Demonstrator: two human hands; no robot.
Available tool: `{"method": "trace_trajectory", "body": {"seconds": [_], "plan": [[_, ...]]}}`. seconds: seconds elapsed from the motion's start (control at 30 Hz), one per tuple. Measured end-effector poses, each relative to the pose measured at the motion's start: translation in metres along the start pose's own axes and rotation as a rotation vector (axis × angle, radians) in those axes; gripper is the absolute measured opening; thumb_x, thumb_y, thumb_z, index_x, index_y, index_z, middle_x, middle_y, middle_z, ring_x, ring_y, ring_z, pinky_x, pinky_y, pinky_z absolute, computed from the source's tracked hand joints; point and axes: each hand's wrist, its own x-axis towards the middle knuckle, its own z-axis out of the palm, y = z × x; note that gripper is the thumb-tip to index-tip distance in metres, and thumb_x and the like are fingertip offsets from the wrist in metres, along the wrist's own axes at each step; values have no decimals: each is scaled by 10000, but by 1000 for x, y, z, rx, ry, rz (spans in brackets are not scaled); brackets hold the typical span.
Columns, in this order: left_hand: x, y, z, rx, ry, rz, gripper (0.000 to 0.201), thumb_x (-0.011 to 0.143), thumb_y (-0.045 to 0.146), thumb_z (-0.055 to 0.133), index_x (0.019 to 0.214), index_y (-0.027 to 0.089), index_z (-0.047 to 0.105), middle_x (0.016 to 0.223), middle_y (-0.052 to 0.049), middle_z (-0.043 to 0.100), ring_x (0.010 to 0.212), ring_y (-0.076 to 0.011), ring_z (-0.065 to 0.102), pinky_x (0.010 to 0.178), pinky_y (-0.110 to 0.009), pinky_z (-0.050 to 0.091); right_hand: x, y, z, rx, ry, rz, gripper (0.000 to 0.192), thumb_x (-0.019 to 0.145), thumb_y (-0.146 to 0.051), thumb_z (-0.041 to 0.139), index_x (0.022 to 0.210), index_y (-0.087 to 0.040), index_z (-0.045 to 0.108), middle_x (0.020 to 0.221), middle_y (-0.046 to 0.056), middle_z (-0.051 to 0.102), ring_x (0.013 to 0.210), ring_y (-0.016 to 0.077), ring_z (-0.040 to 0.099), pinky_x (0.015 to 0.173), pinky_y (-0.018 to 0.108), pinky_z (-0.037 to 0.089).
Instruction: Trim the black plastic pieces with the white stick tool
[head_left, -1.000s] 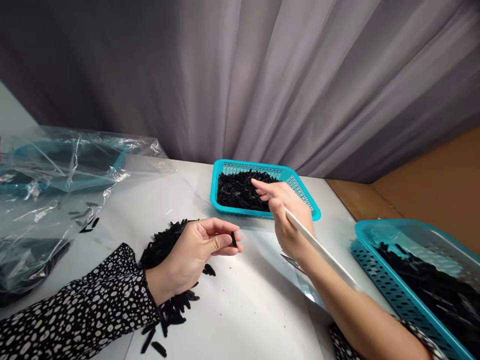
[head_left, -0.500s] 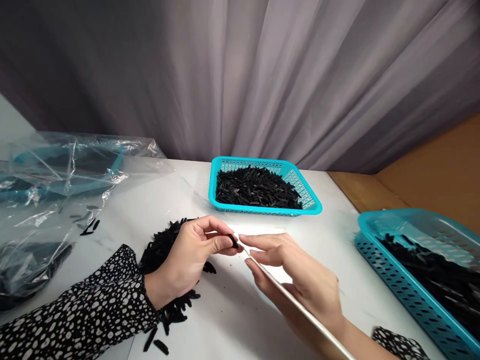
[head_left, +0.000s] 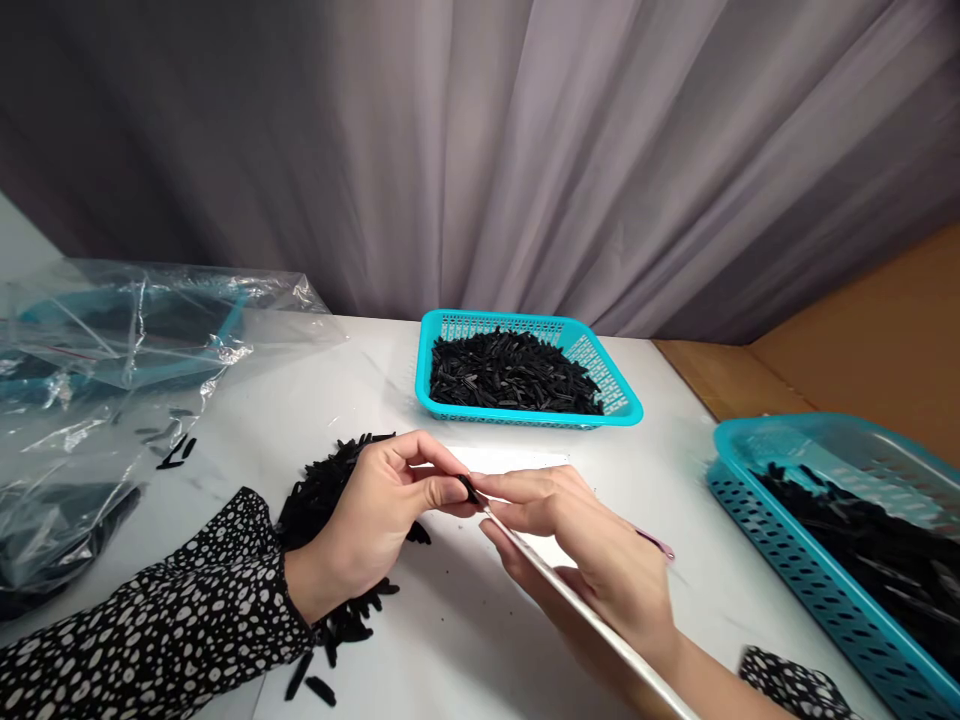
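My left hand (head_left: 386, 515) pinches a small dark black strip (head_left: 471, 490) between thumb and fingers over the table. My right hand (head_left: 592, 560) comes in from the right, its fingers closed near the tip of a long thin white stick (head_left: 592, 600). That stick runs from the fingertips down to the bottom edge, passing in front of my wrist. Its tip meets or nearly meets the black strip; the exact contact is hidden. A small pink tip (head_left: 657, 543) pokes out behind my right hand, its kind unclear. A pile of similar black strips (head_left: 319, 490) lies behind and beneath my left forearm.
A turquoise basket (head_left: 529, 420) of black strips stands at the back of the white table (head_left: 420, 650). Another turquoise basket (head_left: 795, 570) with black pieces is at right. Clear plastic bags (head_left: 172, 350) cover the left side, near a few loose strips (head_left: 178, 452). A grey curtain (head_left: 480, 150) hangs behind.
My right hand has shifted slightly left, bringing the stick's tip closer to the black strip. The strip has turned a little in my left fingers. The pink tip now shows.
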Motion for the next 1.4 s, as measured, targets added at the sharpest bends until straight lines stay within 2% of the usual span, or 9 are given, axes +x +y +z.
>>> {"method": "trace_trajectory", "body": {"seconds": [0.1, 0.3, 0.67, 0.73, 0.9, 1.0, 1.1, 1.23, 1.4], "plan": [[0, 0, 0, 2, 2, -8, 135, 703, 180, 848, 717, 154, 716, 665, 15, 727, 606, -84, 689, 607, -149, 565, -1, 1, 1, -32, -14, -46, 114, 898, -77, 590, 882, -189, 599, 967, 82, 762, 788, 182, 703, 692, 326, 489], [-3, 2, 4, -8, 26, -62, 175, 703, 192, 850, 693, 144, 682, 658, 18, 711, 617, -80, 684, 609, -142, 564, 2, -7, -8, -274, -204, -235, 151, 952, -64, 474, 958, -118, 615, 1058, 172, 747, 935, 260, 689, 731, 395, 422], [-6, 10, 13, -90, 14, -153, 222, 697, 215, 856, 696, 129, 652, 695, 16, 702, 638, -80, 688, 632, -151, 560, 5, -8, -11, -453, -150, -269, 203, 893, -24, 485, 885, -210, 566, 1004, 109, 759, 916, 229, 693, 780, 407, 416], [-6, 10, 13, -90, 6, -149, 211, 704, 210, 851, 702, 132, 655, 695, 16, 708, 652, -94, 706, 647, -161, 564, 4, -5, -12, -425, -100, -190, 198, 894, -29, 503, 897, -221, 551, 1016, 101, 750, 880, 229, 694, 779, 409, 421], [-6, 8, 9, 5, -9, -34, 158, 754, 201, 814, 742, 153, 665, 718, -7, 746, 728, -123, 728, 647, -168, 550, 2, 7, -8, -138, 9, 320, 120, 932, -166, 546, 831, -226, 520, 968, 65, 702, 850, 193, 669, 707, 322, 481], [-7, 7, 6, 42, -25, 19, 152, 763, 213, 809, 763, 168, 664, 751, -6, 756, 760, -132, 730, 678, -190, 556, -1, 12, -2, 71, 52, 504, 140, 958, -276, 526, 829, -222, 531, 786, 17, 635, 684, 158, 618, 605, 280, 464], [-6, 6, 3, 54, -28, 13, 141, 769, 214, 803, 845, 179, 689, 793, -4, 756, 779, -135, 728, 721, -212, 563, -5, 13, 0, 214, 20, 689, 216, 1002, -384, 451, 937, -212, 565, 549, -60, 481, 442, 115, 439, 453, 245, 345], [-4, 3, 2, 92, 20, -81, 174, 770, 264, 798, 888, 155, 731, 786, -16, 737, 725, -135, 718, 751, -248, 569, -8, 13, 0, 336, -81, 747, 506, 1007, -531, 350, 757, -182, 618, 476, -68, 283, 416, 103, 267, 418, 254, 210], [-1, 3, 4, 65, 85, -151, 212, 691, 275, 851, 740, 139, 696, 642, -3, 688, 638, -131, 678, 658, -239, 534, -9, 15, 9, 454, 27, 781, 418, 971, -523, 460, 772, -186, 606, 490, -48, 417, 437, 102, 358, 431, 232, 308]]}}
